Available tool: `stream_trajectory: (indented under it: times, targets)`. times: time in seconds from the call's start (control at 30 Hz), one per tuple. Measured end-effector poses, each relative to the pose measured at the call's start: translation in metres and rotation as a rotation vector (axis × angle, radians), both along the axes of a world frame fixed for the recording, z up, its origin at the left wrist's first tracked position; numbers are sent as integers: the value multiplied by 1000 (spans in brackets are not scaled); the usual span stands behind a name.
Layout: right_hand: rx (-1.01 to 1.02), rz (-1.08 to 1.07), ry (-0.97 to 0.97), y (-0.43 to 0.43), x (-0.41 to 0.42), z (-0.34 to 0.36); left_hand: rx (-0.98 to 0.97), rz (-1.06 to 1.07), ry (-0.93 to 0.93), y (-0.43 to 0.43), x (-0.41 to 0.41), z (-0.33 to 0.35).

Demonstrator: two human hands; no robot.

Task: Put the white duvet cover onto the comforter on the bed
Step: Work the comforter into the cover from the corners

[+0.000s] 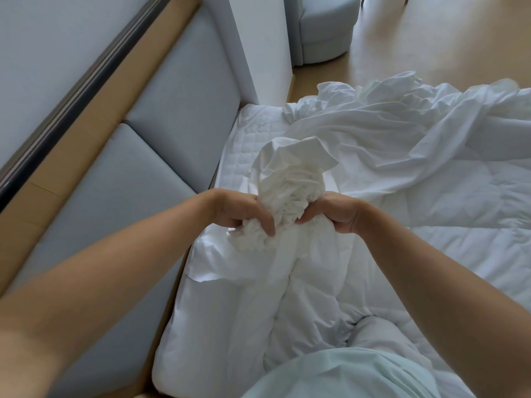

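While the left hand (238, 211) and the right hand (336, 215) both curl their fingers (269, 226) tightly into it, the white duvet cover (290, 179) stands bunched near the headboard (161, 156), over a corner of the comforter (301, 297) on the bed (241, 156). Both hands are equally near. The cover's loose length trails away from the headboard, so pulling likely goes that way. No writing is legible.
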State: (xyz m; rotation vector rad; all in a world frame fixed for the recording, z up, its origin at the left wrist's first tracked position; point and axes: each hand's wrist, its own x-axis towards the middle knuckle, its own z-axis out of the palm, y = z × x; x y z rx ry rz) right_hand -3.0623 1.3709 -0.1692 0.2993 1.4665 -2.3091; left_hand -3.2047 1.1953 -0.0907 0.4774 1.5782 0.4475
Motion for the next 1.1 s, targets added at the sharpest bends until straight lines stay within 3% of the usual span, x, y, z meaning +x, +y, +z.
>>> stream_trajectory:
  times: [0.17, 0.27, 0.37, 0.6, 0.7, 0.83, 1.1]
  targets:
    - [-74, -1, 25, -8, -5, -2, 144, 68, 203, 6, -2, 4]
    - [-109, 55, 36, -18, -5, -4, 274, 117, 238, 14, -5, 9]
    - [-98, 109, -6, -22, -5, -7, 286, 86, 276, 19, -8, 10]
    - [343, 179, -56, -11, -8, 8, 171, 14, 289, 19, -13, 8]
    - [312, 34, 43, -2, -7, 10, 21, -87, 284, 14, -8, 9]
    - [268, 72, 78, 1, -4, 10, -104, -238, 243, 9, 0, 9]
    - [76, 121, 24, 7, -2, 2, -108, -145, 121, 11, 1, 13]
